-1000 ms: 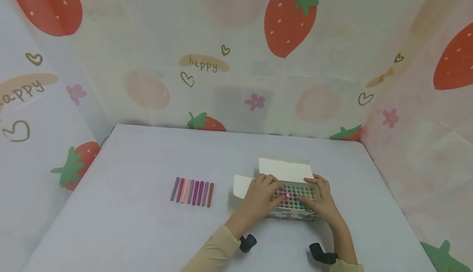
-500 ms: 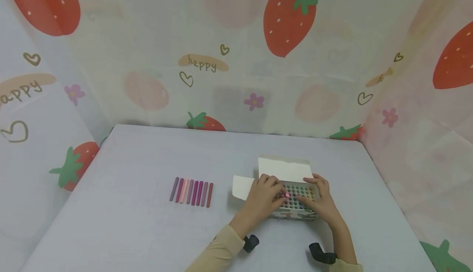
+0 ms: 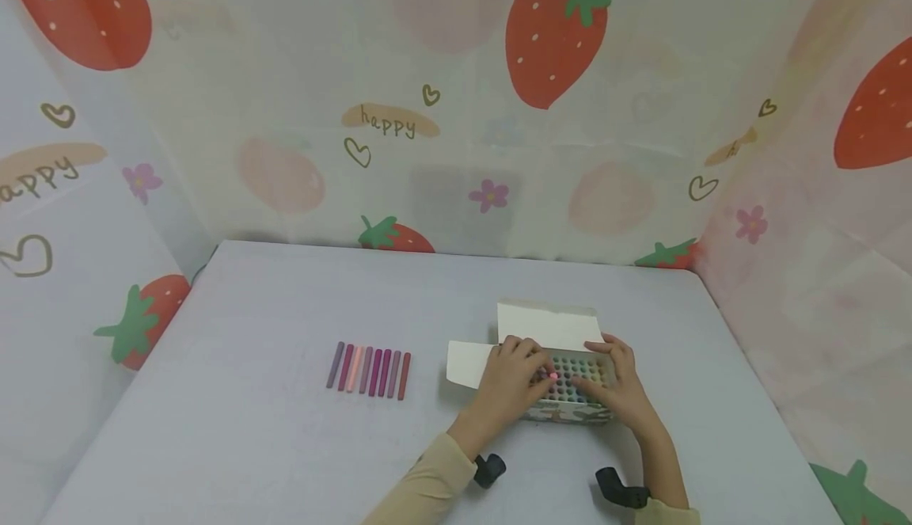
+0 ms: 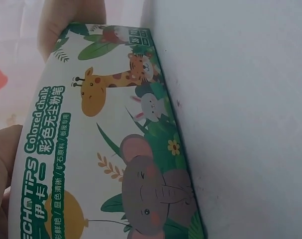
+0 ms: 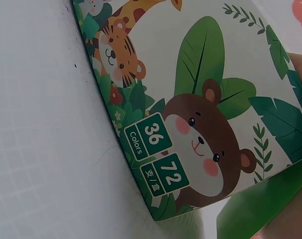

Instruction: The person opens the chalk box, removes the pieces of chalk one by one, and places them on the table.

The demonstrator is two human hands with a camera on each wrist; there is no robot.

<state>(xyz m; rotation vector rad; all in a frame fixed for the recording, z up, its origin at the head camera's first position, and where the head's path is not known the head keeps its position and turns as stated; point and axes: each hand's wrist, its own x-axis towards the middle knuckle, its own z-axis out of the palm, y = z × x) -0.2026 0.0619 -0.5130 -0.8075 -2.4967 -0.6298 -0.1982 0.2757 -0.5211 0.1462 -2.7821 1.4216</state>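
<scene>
A box of colored chalk [image 3: 566, 412] with its lid up is filled with upright chalk sticks. My left hand [image 3: 507, 374] reaches over its left part, thumb and fingertips pinching the top of a pink chalk stick [image 3: 553, 377]. Around the box's right end, my right hand [image 3: 627, 386] grips it, thumb over the chalk tops and fingers at the back corner. The left wrist view shows the printed box front [image 4: 106, 124] with animals. A bear and the number 72 show on the box [image 5: 205, 129] in the right wrist view.
Several chalk sticks [image 3: 386, 373] in purple, pink and brown lie in a row on the white table [image 3: 271, 446], left of the box. The box's back lid [image 3: 549, 325] stands up and its left flap [image 3: 466, 363] sticks out. A strawberry-print curtain surrounds the table.
My left hand has shifted slightly right, its thumb and fingertips closing in around the pink chalk stick. The right hand and the box stay nearly still.
</scene>
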